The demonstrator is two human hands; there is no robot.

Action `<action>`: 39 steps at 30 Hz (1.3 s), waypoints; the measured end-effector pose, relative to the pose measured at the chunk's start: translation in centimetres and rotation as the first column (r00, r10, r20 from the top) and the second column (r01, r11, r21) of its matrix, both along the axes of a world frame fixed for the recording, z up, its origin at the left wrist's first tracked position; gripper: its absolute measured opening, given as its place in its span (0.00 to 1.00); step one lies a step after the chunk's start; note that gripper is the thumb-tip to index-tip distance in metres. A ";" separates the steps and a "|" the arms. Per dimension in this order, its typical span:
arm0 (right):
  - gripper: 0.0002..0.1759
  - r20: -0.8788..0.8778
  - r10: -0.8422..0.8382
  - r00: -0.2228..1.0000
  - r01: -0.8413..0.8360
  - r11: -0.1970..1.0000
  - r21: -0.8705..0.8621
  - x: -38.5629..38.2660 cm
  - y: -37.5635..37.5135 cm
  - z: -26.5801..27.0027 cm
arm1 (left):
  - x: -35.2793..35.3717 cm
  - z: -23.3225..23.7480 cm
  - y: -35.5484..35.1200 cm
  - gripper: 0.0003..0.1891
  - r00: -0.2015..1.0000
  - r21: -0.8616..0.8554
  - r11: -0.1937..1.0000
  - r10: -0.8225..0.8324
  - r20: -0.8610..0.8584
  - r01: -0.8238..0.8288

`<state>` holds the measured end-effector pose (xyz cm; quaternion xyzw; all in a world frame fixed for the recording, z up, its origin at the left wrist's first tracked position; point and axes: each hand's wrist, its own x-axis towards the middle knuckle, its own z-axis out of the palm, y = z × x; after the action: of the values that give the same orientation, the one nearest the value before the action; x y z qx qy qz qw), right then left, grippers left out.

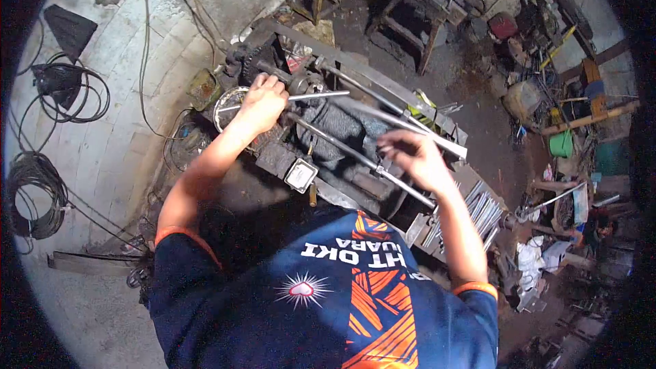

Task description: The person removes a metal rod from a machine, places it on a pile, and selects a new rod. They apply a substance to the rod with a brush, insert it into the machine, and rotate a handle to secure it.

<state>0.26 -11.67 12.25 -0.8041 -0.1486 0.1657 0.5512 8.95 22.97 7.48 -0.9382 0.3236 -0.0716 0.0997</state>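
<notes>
My left hand [265,104] is closed around a thin, straight metal rod [320,96], which sticks out on both sides of the fist. That hand is over the dark, greasy end of a machine [273,157], beside a round rim [220,104]. Over the other end of the machine is my right hand [415,157], its fingers bent and smeared by motion. Whether it holds anything cannot be made out. Beneath the right hand runs a shiny guide bar [335,140], and a pale streaked bar [437,142] passes just behind it.
A bundle of metal rods [482,208] lies to the right of the machine. Coiled black cable [34,198] is on the floor at left. A sooty metal stand [417,20] is at the back. Tools and scrap surround a green container [562,143] on the right.
</notes>
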 end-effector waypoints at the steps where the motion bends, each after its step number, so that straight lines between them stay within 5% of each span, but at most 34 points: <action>1: 0.16 -0.058 0.004 0.998 -0.001 0.998 0.068 -1.1 1.2 0.6 | -0.5 2.1 -0.4 0.08 0.998 -0.011 1.000 0.027 0.053 -0.027; 4: 0.14 -0.116 0.066 0.991 -0.013 0.914 0.405 -3.7 4.9 1.6 | -2.6 8.0 -1.5 0.08 0.975 -0.165 0.986 0.073 0.211 -0.038; 8: 0.20 -0.019 -0.078 0.997 0.080 0.940 0.331 -3.3 8.7 4.4 | -6.0 13.5 -6.0 0.08 0.919 -0.227 0.973 0.117 0.375 -0.031; 12: 0.21 -0.001 -0.371 0.928 0.266 0.663 0.700 -1.4 10.1 4.6 | -8.6 15.8 -11.0 0.11 0.901 -0.234 0.971 0.062 0.429 0.044; 16: 0.18 -0.273 -0.484 0.831 0.453 0.305 0.838 -1.5 8.1 6.2 | -9.0 15.7 -13.9 0.14 0.830 -0.181 0.969 -0.039 0.556 0.167; 20: 0.15 -0.301 -0.535 0.789 0.460 0.189 0.868 -1.4 6.3 6.6 | -9.7 16.5 -15.4 0.18 0.805 -0.374 0.890 0.012 0.593 0.262; 22: 0.14 -0.382 -0.535 0.754 0.480 0.051 0.876 -1.1 5.2 6.9 | -11.8 18.2 -15.4 0.23 0.818 -0.683 0.693 0.242 0.522 0.231; 24: 0.13 -0.430 -0.569 0.701 0.546 0.041 0.837 -2.0 3.9 8.6 | -10.5 16.8 -14.0 0.32 0.800 -0.859 0.032 0.349 0.489 0.511; 25: 0.12 -0.440 -0.550 0.709 0.531 0.008 0.847 -2.0 2.9 9.2 | -10.3 16.4 -13.8 0.36 0.946 -0.747 -0.581 0.217 0.241 0.323; 26: 0.12 -0.451 -0.526 0.721 0.517 -0.025 0.856 -2.1 2.3 9.7 | -10.3 16.3 -13.3 0.39 0.993 -0.342 -0.939 -0.066 0.102 -0.027; 30: 0.12 -0.399 -0.495 0.772 0.452 -0.013 0.892 -2.6 2.1 11.0 | -10.2 20.0 -14.2 0.54 0.857 -0.186 -0.893 -0.446 0.256 -0.409; 32: 0.11 -0.371 -0.473 0.800 0.418 -0.005 0.908 -2.9 2.6 11.8 | -9.6 20.5 -14.9 0.63 0.794 -0.274 -0.882 -0.467 0.390 -0.384; 39: 0.12 -0.285 -0.528 0.800 0.367 0.055 0.928 -3.7 3.5 13.4 | -9.9 21.9 -15.4 0.66 0.707 -0.361 -0.853 -0.517 0.482 -0.377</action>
<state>-3.42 -8.20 25.61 -0.3001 0.0035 -0.1946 0.9339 -0.93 7.54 29.36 -0.1245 0.2736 -0.1056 -0.9479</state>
